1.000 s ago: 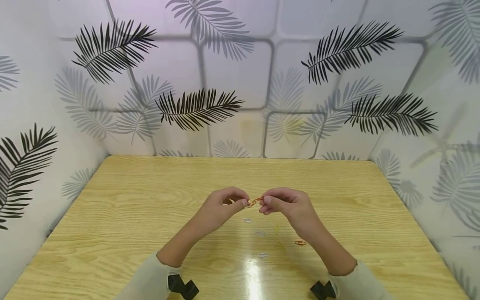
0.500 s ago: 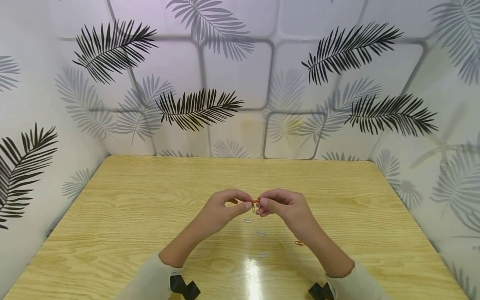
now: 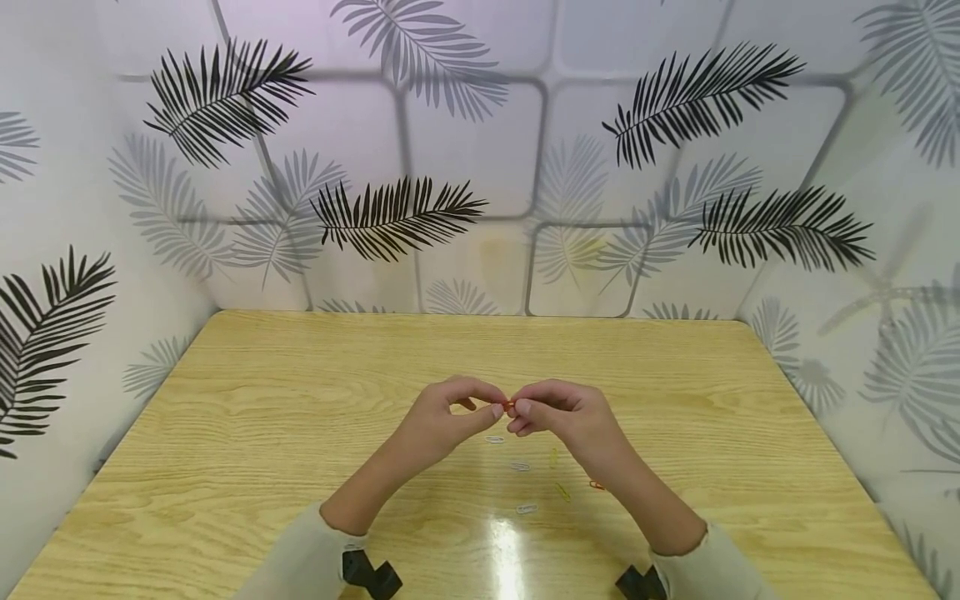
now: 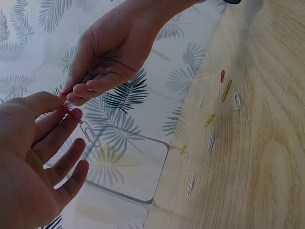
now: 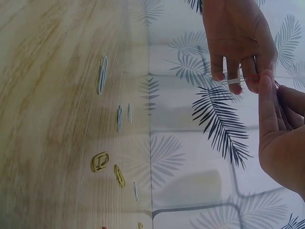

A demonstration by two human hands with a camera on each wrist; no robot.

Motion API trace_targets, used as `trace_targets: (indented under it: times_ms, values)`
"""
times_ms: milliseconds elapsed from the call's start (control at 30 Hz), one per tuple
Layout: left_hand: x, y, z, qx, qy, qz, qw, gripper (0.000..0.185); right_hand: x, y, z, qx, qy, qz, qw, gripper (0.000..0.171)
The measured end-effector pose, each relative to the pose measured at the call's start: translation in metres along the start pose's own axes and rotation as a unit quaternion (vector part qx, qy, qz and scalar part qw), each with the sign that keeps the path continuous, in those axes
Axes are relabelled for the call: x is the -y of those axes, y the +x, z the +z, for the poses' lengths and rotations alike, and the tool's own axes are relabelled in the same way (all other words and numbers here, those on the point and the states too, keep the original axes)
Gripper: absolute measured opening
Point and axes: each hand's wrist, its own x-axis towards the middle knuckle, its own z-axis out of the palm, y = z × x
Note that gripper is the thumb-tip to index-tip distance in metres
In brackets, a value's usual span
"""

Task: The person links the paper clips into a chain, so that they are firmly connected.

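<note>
Both hands meet above the middle of the wooden table (image 3: 247, 433). My left hand (image 3: 497, 407) and right hand (image 3: 517, 410) each pinch an end of a small red paper clip (image 3: 509, 405), fingertip to fingertip. In the left wrist view the left hand (image 4: 66, 109) pinches the red clip (image 4: 64, 97), and a pale clip (image 4: 89, 133) hangs linked below it; the right hand (image 4: 72, 90) comes in from above. The right wrist view shows the right hand (image 5: 269, 85) and the left hand (image 5: 248, 80) on the red clip (image 5: 267, 78), most of it hidden by fingers.
Loose paper clips lie on the table under and in front of the hands: white ones (image 3: 494, 439) (image 3: 520, 466) (image 3: 526, 508), yellow ones (image 3: 553, 457) (image 3: 562, 492), an orange one (image 3: 596, 484). Leaf-patterned walls (image 3: 480, 167) close the table on three sides.
The hands have drawn closer together, and far less of the red clip shows between the fingertips. The clips on the table have not moved.
</note>
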Motion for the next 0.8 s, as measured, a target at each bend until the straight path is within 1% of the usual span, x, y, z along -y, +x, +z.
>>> trace_targets:
  times_ms: [100,200,333,433,500,567,667,800]
  values:
    - [0.0,-0.001,-0.001,-0.003,0.008,-0.001,1.0,0.017,0.001,0.0,0.001,0.003,-0.001,0.0,1.0,0.027]
    - [-0.001,-0.002,-0.003,-0.005,0.011,-0.002,0.9999,0.018,-0.001,0.0,-0.001,0.005,-0.016,0.005,1.0,0.029]
    - [0.0,-0.001,-0.005,-0.01,0.012,-0.003,0.9999,0.016,-0.009,0.001,-0.009,0.014,-0.066,0.029,0.997,0.029]
    - [0.002,0.0,-0.006,-0.014,0.012,-0.008,0.9998,0.012,-0.02,0.002,-0.016,0.031,-0.116,0.06,0.991,0.03]
    - [0.001,0.0,-0.008,-0.015,0.01,-0.012,0.9998,0.012,-0.028,0.003,-0.019,0.048,-0.156,0.08,0.983,0.031]
    - [0.001,0.0,-0.008,-0.014,0.006,-0.014,0.9998,0.013,-0.035,0.004,-0.022,0.059,-0.201,0.093,0.973,0.031]
    - [0.001,0.0,-0.009,-0.012,0.004,-0.017,0.9998,0.014,-0.045,0.004,-0.021,0.07,-0.267,0.098,0.956,0.024]
    - [0.002,0.0,-0.01,-0.011,0.002,-0.024,0.9996,0.014,-0.052,0.005,-0.016,0.079,-0.337,0.095,0.934,0.012]
